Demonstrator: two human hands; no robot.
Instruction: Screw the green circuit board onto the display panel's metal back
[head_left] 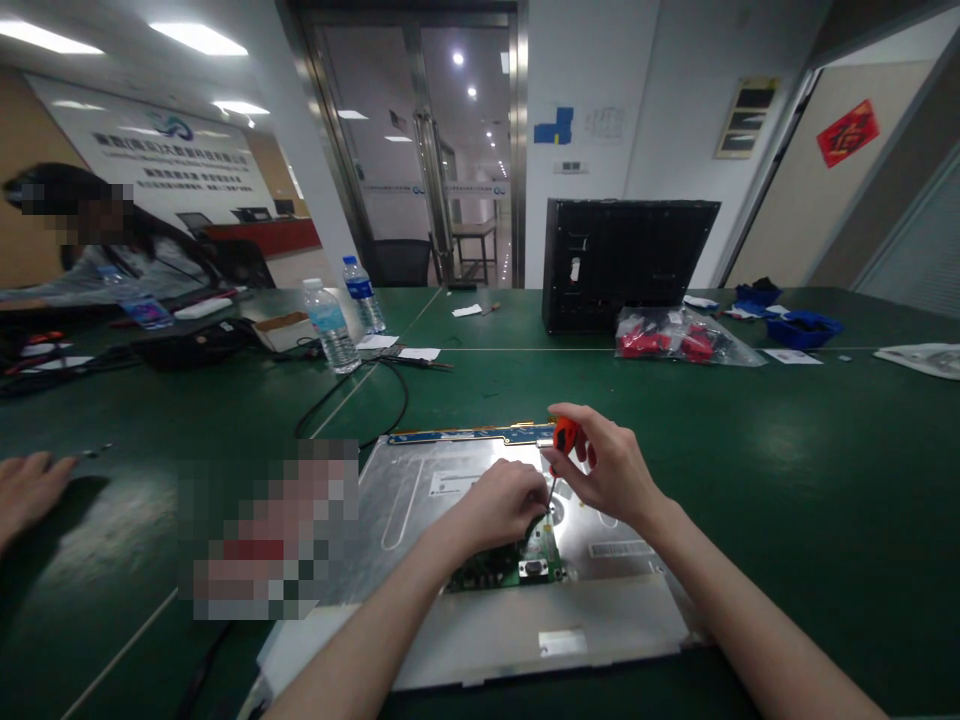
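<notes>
A silver metal monitor back panel (450, 500) lies flat on the green table in front of me. A green circuit board (517, 568) sits on its near part. My right hand (607, 465) is closed round the orange handle of a small screwdriver (564, 440), its thin shaft pointing down at the board's upper edge. My left hand (501, 505) is curled into a loose fist beside the shaft, fingertips pinched near the tip, resting over the board. What the left fingers hold is hidden.
A black monitor housing (626, 262) stands upright at the back, with a clear bag of red parts (679, 340) and blue trays (799, 325) to its right. Water bottles (330, 325) and black cables (352, 395) lie at left. Another person's hand (30, 488) rests at far left.
</notes>
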